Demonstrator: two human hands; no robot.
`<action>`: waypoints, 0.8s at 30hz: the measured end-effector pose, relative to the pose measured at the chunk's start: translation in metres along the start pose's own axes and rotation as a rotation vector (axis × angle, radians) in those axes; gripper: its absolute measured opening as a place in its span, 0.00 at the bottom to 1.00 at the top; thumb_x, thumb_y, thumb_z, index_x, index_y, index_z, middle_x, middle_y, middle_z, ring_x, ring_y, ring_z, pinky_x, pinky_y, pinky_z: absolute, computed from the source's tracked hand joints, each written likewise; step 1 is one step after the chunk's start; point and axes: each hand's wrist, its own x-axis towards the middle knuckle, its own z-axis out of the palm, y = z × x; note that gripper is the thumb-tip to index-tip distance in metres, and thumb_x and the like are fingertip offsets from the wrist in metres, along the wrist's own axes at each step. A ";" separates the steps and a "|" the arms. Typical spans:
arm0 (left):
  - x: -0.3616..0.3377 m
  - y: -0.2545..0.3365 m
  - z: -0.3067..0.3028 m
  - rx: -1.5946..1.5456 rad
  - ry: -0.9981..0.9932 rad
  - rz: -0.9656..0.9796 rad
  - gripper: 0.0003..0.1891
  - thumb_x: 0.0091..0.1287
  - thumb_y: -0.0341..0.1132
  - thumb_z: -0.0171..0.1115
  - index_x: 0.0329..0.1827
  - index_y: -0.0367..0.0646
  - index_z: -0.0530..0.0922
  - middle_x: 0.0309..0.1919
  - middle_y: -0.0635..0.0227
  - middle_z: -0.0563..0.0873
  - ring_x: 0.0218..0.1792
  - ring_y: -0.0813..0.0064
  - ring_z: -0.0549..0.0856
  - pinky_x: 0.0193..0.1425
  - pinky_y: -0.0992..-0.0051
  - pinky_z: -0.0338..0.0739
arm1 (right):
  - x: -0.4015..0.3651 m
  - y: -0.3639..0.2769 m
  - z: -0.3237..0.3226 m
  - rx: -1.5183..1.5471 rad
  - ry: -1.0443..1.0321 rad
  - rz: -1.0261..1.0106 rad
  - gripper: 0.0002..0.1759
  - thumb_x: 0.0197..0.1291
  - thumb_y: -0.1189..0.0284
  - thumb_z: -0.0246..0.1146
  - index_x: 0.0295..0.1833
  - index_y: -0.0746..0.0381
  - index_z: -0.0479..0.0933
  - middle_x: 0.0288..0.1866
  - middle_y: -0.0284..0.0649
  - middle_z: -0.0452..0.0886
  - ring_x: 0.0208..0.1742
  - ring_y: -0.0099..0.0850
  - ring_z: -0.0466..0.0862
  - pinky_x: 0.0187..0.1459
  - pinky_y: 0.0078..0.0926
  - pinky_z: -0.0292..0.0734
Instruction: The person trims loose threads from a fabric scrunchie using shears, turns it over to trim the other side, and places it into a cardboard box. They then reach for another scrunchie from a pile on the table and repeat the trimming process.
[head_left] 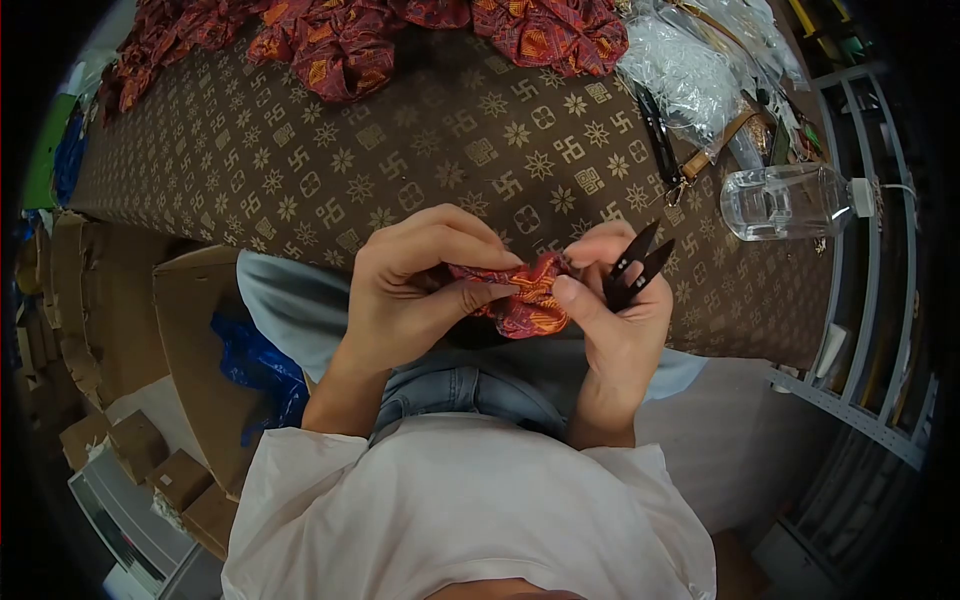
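Between my two hands is a small bunched piece of red and orange patterned cloth (535, 315), held just past the table's near edge. My left hand (415, 285) pinches its left side between thumb and fingers. On the right side, my right hand (620, 310) has its thumb against the cloth, the index finger curled above it. Small black thread snips (640, 268) rest in the same right hand, their blades pointing up and away. Part of the cloth is hidden behind my left fingers.
Patterned red cloth pieces (340, 50) lie along the far side of the brown table cover (420, 150). At the right are clear plastic bags (685, 75), a black-handled tool (657, 135), straps and a clear bottle (790, 203). Cardboard boxes (190, 340) stand at the left.
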 end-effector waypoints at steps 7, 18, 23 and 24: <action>-0.004 -0.003 0.002 -0.104 0.215 0.042 0.11 0.44 0.16 0.64 0.31 0.36 0.79 0.31 0.63 0.79 0.32 0.78 0.79 0.34 0.83 0.75 | -0.007 -0.001 0.015 0.179 0.067 0.213 0.27 0.43 0.71 0.69 0.47 0.65 0.64 0.35 0.31 0.71 0.32 0.13 0.70 0.35 0.09 0.66; -0.007 -0.010 -0.007 -0.898 0.198 -0.388 0.10 0.61 0.29 0.55 0.44 0.40 0.69 0.37 0.67 0.76 0.36 0.81 0.78 0.42 0.80 0.75 | 0.012 -0.001 -0.016 0.555 0.002 0.343 0.16 0.41 0.85 0.63 0.40 0.69 0.71 0.32 0.38 0.76 0.34 0.22 0.76 0.36 0.16 0.72; 0.001 0.005 -0.006 -0.087 0.136 -0.139 0.24 0.54 0.34 0.64 0.52 0.37 0.67 0.37 0.68 0.77 0.39 0.81 0.77 0.44 0.81 0.72 | 0.012 -0.006 -0.013 0.278 -0.041 0.373 0.16 0.44 0.82 0.63 0.42 0.70 0.71 0.34 0.39 0.78 0.35 0.23 0.78 0.38 0.17 0.73; 0.004 0.010 -0.006 -0.086 0.137 -0.143 0.24 0.54 0.34 0.64 0.52 0.37 0.67 0.37 0.68 0.77 0.39 0.81 0.77 0.44 0.81 0.72 | 0.012 -0.008 -0.008 0.281 -0.041 0.376 0.16 0.44 0.82 0.63 0.42 0.70 0.71 0.34 0.39 0.78 0.35 0.23 0.78 0.38 0.17 0.73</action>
